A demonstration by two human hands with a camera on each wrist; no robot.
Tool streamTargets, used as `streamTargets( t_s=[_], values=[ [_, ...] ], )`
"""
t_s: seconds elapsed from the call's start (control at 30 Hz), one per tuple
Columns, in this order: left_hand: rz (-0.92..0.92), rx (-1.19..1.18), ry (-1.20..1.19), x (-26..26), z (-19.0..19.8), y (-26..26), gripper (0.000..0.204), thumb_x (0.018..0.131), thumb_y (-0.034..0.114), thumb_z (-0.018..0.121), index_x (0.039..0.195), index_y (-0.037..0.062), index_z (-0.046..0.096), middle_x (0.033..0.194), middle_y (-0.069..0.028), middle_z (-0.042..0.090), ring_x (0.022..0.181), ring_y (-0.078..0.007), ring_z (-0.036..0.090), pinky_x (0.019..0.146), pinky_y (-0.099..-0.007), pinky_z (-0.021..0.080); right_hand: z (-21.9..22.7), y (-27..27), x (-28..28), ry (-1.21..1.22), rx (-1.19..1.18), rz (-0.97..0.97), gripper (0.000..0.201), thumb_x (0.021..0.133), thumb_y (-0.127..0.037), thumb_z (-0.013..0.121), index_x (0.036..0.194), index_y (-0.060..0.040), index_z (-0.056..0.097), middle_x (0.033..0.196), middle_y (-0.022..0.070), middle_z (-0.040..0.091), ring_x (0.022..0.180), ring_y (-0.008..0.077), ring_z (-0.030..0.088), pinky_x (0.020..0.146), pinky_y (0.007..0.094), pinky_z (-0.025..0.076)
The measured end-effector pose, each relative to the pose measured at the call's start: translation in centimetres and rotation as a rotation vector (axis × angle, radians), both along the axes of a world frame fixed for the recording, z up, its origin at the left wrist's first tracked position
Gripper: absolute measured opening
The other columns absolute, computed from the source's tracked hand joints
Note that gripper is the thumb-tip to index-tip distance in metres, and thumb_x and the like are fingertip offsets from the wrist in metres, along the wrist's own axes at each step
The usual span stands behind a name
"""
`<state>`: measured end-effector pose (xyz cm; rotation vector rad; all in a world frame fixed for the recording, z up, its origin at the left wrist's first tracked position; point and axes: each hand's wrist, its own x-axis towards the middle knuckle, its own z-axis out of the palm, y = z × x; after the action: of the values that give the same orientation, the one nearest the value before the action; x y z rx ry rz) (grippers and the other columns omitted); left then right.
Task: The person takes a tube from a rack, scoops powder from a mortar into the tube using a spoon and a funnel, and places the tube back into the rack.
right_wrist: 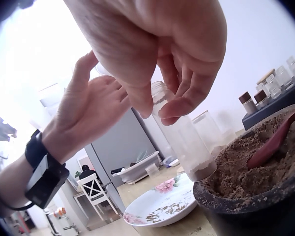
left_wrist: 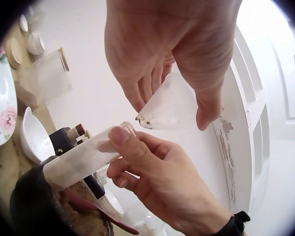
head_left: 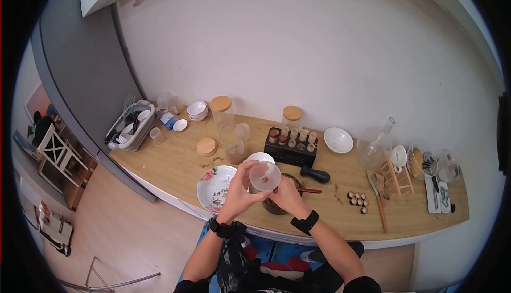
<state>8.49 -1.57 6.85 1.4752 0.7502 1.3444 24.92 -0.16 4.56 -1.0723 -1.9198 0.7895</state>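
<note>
Both hands are raised together above the near edge of the wooden counter, over a dark bowl filled with brown powder. The left hand holds a white plastic funnel, fingers and thumb curled round its cone, with the narrow spout pointing down at the mouth of a clear glass tube. The right hand pinches that tube near its open top between thumb and fingers; the tube is slightly tilted, and a small layer of brown powder lies at its closed bottom end, just beside the bowl's rim. The funnel spout is at the tube mouth; whether it touches cannot be told. A red spoon rests in the powder, handle pointing right. To the left of the bowl lies a white plate with a pink flower print and brown crumbs. Just beyond the hands sit a small white bowl and a black rack holding corked tubes. Farther right, near the counter's front, a cluster of small corks lies on the wood.
</note>
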Motion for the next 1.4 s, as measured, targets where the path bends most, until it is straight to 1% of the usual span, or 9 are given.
streamTargets(
  t_s=[0.2,0.37,0.53,0.63,0.8,0.87,1.1,1.3,1.4],
  values=[
    [0.001,-0.016,0.066,0.0,-0.8,0.1,0.075,0.067,0.004,0.078,0.130,0.0029,0.037,0.126,-0.0119,0.049,0.121,-0.0211,0.048,0.104,-0.0344,0.036,-0.2,0.0,-0.2,0.011,0.031,-0.013,0.031,0.070,-0.004,0.073,0.097,0.0042,0.061,0.083,0.0182,0.065,0.070,0.0286,0.064,0.063,0.0353,0.050],
    [-0.089,-0.027,0.055,-0.1,-0.7,0.6,0.078,0.065,0.001,0.073,0.135,0.0014,0.036,0.126,-0.0118,0.049,0.120,-0.0211,0.048,0.105,-0.0356,0.036,-0.5,0.0,-0.1,0.025,-0.039,-0.025,0.034,0.068,-0.003,0.073,0.099,0.0033,0.061,0.085,0.0184,0.065,0.073,0.0303,0.064,0.065,0.0359,0.050],
    [-0.143,-0.002,0.056,0.2,-1.0,1.1,0.080,0.064,0.002,0.073,0.135,0.0023,0.037,0.126,-0.0113,0.049,0.120,-0.0214,0.047,0.105,-0.0359,0.034,-0.6,0.1,0.0,0.060,0.029,-0.011,0.038,0.067,-0.003,0.073,0.103,-0.0001,0.061,0.096,0.0185,0.065,0.089,0.0354,0.063,0.076,0.0388,0.050],
    [-0.174,-0.004,0.045,0.3,-1.1,1.3,0.080,0.064,0.002,0.073,0.135,0.0028,0.037,0.126,-0.0108,0.050,0.120,-0.0214,0.046,0.105,-0.0359,0.034,-0.6,0.0,0.2,0.047,0.009,-0.028,0.039,0.067,-0.003,0.073,0.105,-0.0009,0.061,0.099,0.0183,0.065,0.093,0.0360,0.062,0.079,0.0392,0.050],
    [-0.227,-0.030,0.036,0.2,-1.5,1.5,0.079,0.063,0.000,0.069,0.135,0.0040,0.037,0.126,-0.0102,0.050,0.120,-0.0213,0.047,0.105,-0.0354,0.034,-0.2,-0.2,0.2,0.075,-0.022,-0.017,0.038,0.070,-0.003,0.071,0.106,-0.0001,0.060,0.099,0.0190,0.065,0.092,0.0362,0.062,0.077,0.0390,0.050],
    [-0.235,-0.099,0.000,0.1,-1.2,1.3,0.078,0.064,0.004,0.067,0.136,0.0066,0.037,0.126,-0.0098,0.048,0.121,-0.0215,0.046,0.105,-0.0351,0.033,-0.5,-0.2,0.1,0.094,-0.037,-0.020,0.037,0.070,-0.004,0.071,0.106,0.0002,0.060,0.098,0.0193,0.065,0.092,0.0363,0.062,0.077,0.0390,0.050],
    [-0.198,-0.117,-0.031,0.2,-1.1,0.5,0.075,0.069,0.006,0.065,0.136,0.0082,0.032,0.127,-0.0095,0.045,0.123,-0.0216,0.042,0.106,-0.0357,0.032,-0.8,-0.2,-0.3,0.085,-0.018,-0.047,0.036,0.071,-0.005,0.070,0.106,0.0011,0.060,0.096,0.0201,0.065,0.090,0.0370,0.063,0.075,0.0390,0.050],
    [-0.222,-0.115,0.031,0.3,-1.9,1.1,0.074,0.070,0.013,0.072,0.133,0.0097,0.034,0.124,-0.0083,0.046,0.121,-0.0201,0.043,0.103,-0.0342,0.033,-0.9,-0.1,-0.2,0.086,-0.009,-0.061,0.036,0.071,-0.004,0.069,0.106,0.0014,0.059,0.097,0.0207,0.065,0.090,0.0371,0.063,0.075,0.0391,0.050],
    [-0.154,-0.043,0.141,0.6,-1.7,1.1,0.076,0.070,0.018,0.078,0.132,0.0091,0.034,0.122,-0.0084,0.048,0.118,-0.0195,0.046,0.101,-0.0341,0.036,-1.0,-0.1,-0.3,0.107,-0.005,-0.058,0.036,0.071,-0.003,0.068,0.105,0.0020,0.059,0.095,0.0207,0.065,0.087,0.0360,0.064,0.073,0.0387,0.051]
  ],
)
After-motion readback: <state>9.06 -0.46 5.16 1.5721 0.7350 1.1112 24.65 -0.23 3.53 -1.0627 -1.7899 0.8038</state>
